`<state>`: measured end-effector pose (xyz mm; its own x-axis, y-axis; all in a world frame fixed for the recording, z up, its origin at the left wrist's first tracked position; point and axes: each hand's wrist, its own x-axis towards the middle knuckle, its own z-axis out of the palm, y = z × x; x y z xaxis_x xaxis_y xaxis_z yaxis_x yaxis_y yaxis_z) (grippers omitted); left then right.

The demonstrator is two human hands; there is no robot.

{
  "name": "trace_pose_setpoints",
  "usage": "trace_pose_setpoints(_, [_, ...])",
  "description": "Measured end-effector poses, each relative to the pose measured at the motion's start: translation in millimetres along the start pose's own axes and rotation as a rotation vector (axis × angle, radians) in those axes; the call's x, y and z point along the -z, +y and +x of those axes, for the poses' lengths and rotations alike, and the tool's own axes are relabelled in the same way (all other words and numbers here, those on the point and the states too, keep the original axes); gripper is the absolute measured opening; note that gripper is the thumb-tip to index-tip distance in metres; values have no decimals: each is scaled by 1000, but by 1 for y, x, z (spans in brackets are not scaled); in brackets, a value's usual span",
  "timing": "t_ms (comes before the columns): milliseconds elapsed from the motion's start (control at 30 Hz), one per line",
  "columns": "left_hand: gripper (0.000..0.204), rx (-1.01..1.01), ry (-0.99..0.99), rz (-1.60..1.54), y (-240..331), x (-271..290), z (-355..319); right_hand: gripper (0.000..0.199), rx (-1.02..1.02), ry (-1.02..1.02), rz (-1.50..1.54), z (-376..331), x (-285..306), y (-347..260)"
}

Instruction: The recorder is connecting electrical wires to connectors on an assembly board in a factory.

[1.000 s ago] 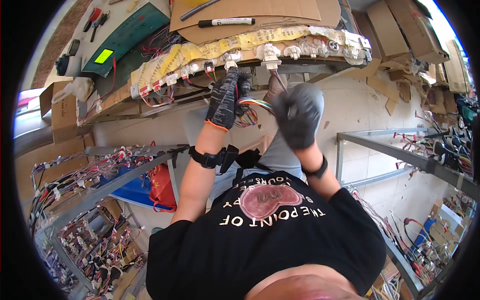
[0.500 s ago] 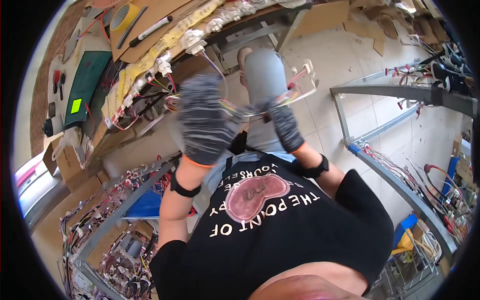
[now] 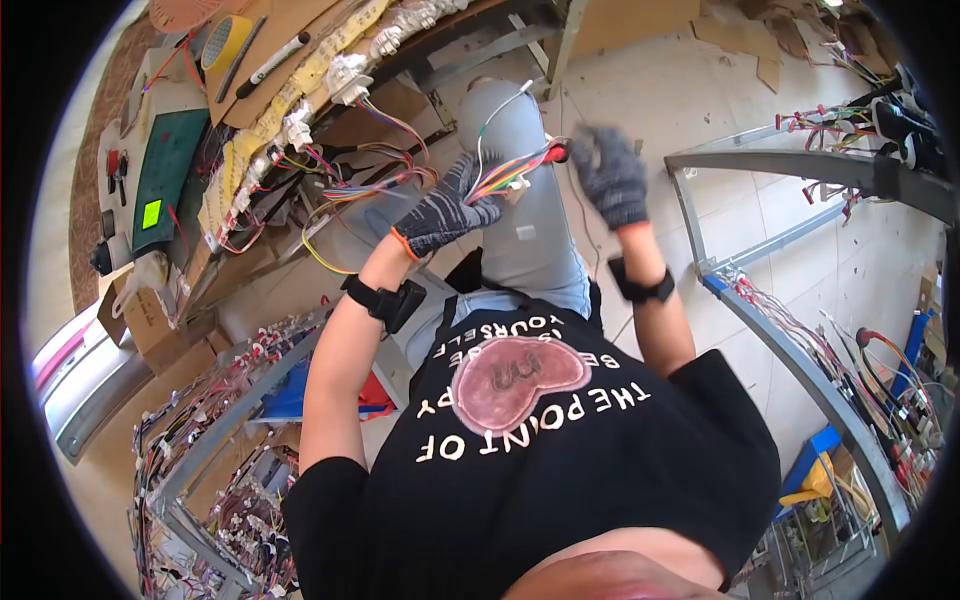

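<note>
Gloved left hand [image 3: 443, 212] grip closed around coloured wire bundle [image 3: 515, 170], gloved right hand [image 3: 610, 178] blurred, grip seemingly at the bundle's red end, state unclear

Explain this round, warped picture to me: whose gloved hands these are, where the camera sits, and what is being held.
The camera is worn on a person's head and looks down, so its fisheye lens bends straight edges. Both forearms come up from the black shirt below. The left hand, in a grey knit glove, grips a bundle of coloured wires. The right hand, also gloved and blurred, is at the bundle's far end. Whether its fingers close on it is unclear. At upper left, a workbench carries a green mat, a black marker and white connectors.
</note>
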<state>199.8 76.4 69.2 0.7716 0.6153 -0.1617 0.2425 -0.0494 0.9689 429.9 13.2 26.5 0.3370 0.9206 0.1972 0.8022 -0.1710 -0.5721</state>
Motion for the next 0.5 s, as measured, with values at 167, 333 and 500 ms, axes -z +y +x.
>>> trace_pose_setpoints(167, [47,8,132,23,10,-9,6,36,-242,-942,654,47,-54,58])
trace_pose_setpoints(333, [25,147,248,-73,12,-9,15,48,-542,-817,848,36,-58,61])
trace_pose_setpoints(500, [34,27,130,458,3,-6,16,35,-331,-324,1182,56,-35,24])
